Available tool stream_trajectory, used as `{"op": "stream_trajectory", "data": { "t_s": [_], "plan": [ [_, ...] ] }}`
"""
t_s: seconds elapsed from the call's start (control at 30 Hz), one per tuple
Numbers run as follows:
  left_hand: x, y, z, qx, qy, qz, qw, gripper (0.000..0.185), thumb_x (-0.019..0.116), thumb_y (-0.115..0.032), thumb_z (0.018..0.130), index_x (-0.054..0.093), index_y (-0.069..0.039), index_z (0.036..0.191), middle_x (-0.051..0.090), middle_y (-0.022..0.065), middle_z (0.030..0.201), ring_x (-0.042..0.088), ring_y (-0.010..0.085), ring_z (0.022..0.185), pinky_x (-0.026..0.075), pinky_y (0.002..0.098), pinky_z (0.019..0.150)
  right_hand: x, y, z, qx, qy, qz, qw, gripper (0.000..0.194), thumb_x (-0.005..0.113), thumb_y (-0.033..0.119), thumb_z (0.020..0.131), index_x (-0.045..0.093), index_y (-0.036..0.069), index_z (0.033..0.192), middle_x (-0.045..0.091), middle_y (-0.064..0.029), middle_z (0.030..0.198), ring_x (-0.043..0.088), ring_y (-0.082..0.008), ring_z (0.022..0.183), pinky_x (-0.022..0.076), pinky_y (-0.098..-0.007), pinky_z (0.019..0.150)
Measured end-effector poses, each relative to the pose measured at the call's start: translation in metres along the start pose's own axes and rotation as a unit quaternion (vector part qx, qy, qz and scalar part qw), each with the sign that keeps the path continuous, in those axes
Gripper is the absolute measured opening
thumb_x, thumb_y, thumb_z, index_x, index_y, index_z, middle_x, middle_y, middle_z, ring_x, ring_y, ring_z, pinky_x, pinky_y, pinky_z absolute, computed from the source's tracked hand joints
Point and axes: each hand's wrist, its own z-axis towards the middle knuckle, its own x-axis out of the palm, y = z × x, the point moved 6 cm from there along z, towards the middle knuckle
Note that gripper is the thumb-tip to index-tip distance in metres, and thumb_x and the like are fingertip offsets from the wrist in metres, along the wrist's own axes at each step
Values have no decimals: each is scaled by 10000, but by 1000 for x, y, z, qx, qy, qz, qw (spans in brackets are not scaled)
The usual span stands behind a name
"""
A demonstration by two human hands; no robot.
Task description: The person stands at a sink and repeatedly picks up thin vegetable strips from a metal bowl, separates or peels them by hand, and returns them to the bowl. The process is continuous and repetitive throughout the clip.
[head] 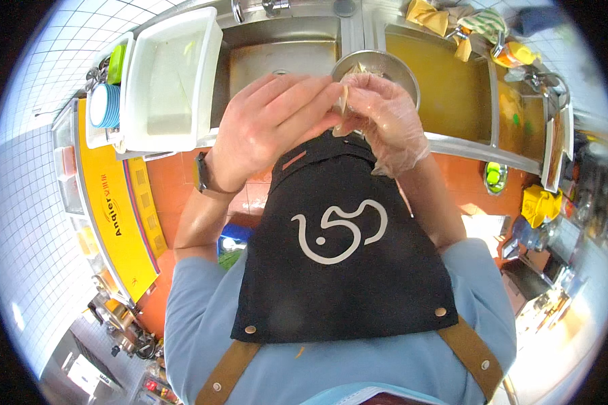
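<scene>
My bare left hand (278,119), with a dark watch on its wrist, meets my right hand (382,114) above the sink's front edge. A clear plastic glove covers the right hand. Between the fingertips of both hands is a small pale, flat piece of food (342,109); its exact kind cannot be told. Just beyond the hands, a round metal bowl (411,76) rests at the divider between two sink basins. Some pale, thin pieces (357,70) lie in it, partly hidden by my right hand.
A white plastic tub (164,86) of cloudy water stands left of an empty-looking steel basin (294,55). Right of the bowl is a basin of yellowish liquid (448,91). Blue stacked bowls (105,105) are at the far left; cloths (481,23) hang by the right taps.
</scene>
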Motion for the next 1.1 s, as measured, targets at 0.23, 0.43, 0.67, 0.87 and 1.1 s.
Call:
{"op": "stream_trajectory", "data": {
  "t_s": [0.23,0.43,0.67,0.87,1.1],
  "plan": [
    [8,0,-9,7,-42,22,999,440,965,-163,808,816,-38,1203,816,100,1204,812,285,1011,655,373,805,6,-5,4,13,-19,38,999,208,784,189,1067,761,15,1178,762,-49,1021,748,-154,871,665,-328,786],
    [14,5,-8,-13,-24,7,1000,347,948,-106,841,792,-39,1144,822,106,1191,817,288,1021,661,375,823,17,-8,3,9,-26,79,996,218,763,178,1079,745,5,1210,768,-50,1026,769,-152,903,697,-322,792],
    [18,14,-8,-114,-88,-31,989,345,930,-66,850,783,-65,1162,818,111,1197,815,295,1000,660,366,833,34,-11,6,-43,20,238,970,240,721,191,1113,722,16,1277,788,-80,1156,794,-170,996,705,-320,814],
    [13,11,-6,-98,-94,40,990,355,922,-66,841,830,-69,1184,817,92,1197,815,279,1018,662,358,848,35,-16,5,-39,-21,202,978,272,687,198,1140,703,22,1347,780,-87,1200,789,-184,1039,701,-338,864],
    [20,26,-13,-121,-88,-12,989,304,907,-30,843,826,-40,1136,779,102,1219,771,267,1051,636,363,879,38,-15,7,-61,-52,129,988,307,641,204,1168,684,21,1411,749,-77,1269,760,-170,1085,693,-343,883]
  ]
}}
